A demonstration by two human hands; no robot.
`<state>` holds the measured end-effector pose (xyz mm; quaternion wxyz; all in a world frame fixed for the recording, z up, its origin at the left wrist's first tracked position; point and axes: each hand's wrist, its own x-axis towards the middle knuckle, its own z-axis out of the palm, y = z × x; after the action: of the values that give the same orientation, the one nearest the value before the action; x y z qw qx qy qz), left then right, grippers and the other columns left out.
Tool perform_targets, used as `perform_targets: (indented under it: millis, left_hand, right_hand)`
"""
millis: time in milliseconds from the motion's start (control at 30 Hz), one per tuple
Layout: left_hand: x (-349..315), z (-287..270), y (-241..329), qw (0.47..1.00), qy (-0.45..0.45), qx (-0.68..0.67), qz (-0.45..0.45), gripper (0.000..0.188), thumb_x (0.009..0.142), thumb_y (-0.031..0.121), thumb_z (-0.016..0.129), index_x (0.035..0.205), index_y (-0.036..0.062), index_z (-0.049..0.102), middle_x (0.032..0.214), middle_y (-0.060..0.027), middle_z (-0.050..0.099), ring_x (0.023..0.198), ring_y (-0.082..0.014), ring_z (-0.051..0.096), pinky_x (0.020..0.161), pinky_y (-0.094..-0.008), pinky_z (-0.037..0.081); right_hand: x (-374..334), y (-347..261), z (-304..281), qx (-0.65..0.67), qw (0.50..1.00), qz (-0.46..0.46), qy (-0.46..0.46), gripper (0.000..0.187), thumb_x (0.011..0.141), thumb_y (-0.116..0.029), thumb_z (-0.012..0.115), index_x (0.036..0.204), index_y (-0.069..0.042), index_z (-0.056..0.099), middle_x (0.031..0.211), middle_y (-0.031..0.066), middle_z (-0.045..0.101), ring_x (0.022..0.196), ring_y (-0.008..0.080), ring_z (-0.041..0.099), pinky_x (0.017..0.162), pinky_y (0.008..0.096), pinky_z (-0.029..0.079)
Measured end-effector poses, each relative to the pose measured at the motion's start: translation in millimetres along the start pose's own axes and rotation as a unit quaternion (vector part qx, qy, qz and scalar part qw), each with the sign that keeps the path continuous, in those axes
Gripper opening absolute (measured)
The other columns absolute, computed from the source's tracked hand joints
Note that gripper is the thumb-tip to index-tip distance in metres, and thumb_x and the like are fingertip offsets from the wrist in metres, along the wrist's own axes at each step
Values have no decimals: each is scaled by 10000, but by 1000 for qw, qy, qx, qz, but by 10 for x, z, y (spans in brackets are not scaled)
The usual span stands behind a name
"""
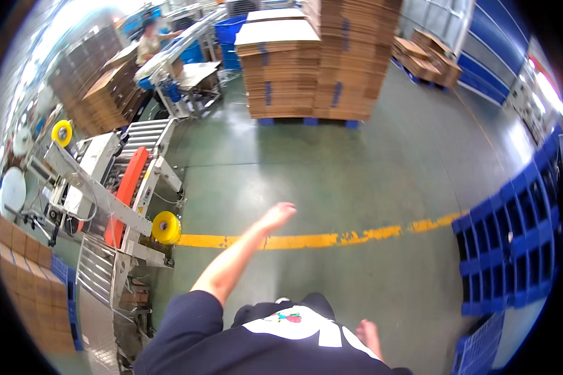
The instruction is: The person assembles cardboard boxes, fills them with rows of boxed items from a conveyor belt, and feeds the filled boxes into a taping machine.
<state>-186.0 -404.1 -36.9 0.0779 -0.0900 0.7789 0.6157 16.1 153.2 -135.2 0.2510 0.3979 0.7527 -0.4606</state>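
My left hand swings out ahead of me over the floor, its fingers loosely stretched out with nothing in them. Below it a yellow floor line runs across. Beside my hip, low in the view, is my right hand, partly hidden by my body; how its fingers are held cannot be made out. Neither hand touches anything that shows. To the left of my left hand, a yellow tape roll sits on the side of a carton-sealing machine with a red guard.
Tall stacks of flat cardboard stand on blue pallets ahead. Blue plastic pallets are piled at the right. Brown cartons fill the lower left. A person is at a conveyor at the far left. More cardboard lies far right.
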Motion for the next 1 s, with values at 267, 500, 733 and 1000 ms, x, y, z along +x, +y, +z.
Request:
perform_targets:
  millis: [267,500,733,1000]
  left_hand:
    - [-1959,-3763,-3394,754,538,-335,-171,120,889,242,480,816,149,459,638,19,398,489,-100,355,416,-270,314]
    - [-2698,-2631,-4059,595,446,-370,-558,182,864,223,502,958,96,593,747,-34,556,650,-148,545,577,-306,457]
    - [-1167,-3702,-3717,677,317,-398,-531,199,887,242,486,1006,110,575,802,-40,575,685,-127,551,564,-279,440]
    - [990,-7855,-4121,762,404,-275,-424,220,913,263,466,1061,127,556,865,-45,597,724,-103,558,549,-247,422]
  right_hand:
    - [1220,-3537,2777,23,994,-107,-24,226,887,-348,491,903,-125,529,838,16,552,708,166,544,603,348,436]
    - [1655,-6175,6428,-392,776,-462,-175,323,798,-347,598,785,-27,553,630,116,560,539,224,530,506,377,426]
    - [-1185,-8880,9852,-405,468,-717,-320,371,791,-339,614,1049,-74,582,1080,164,574,1025,333,540,857,420,453]
    - [-1138,-11553,10887,-466,441,-753,-144,311,761,-290,645,1035,-146,618,1070,102,587,1036,277,555,862,399,471]
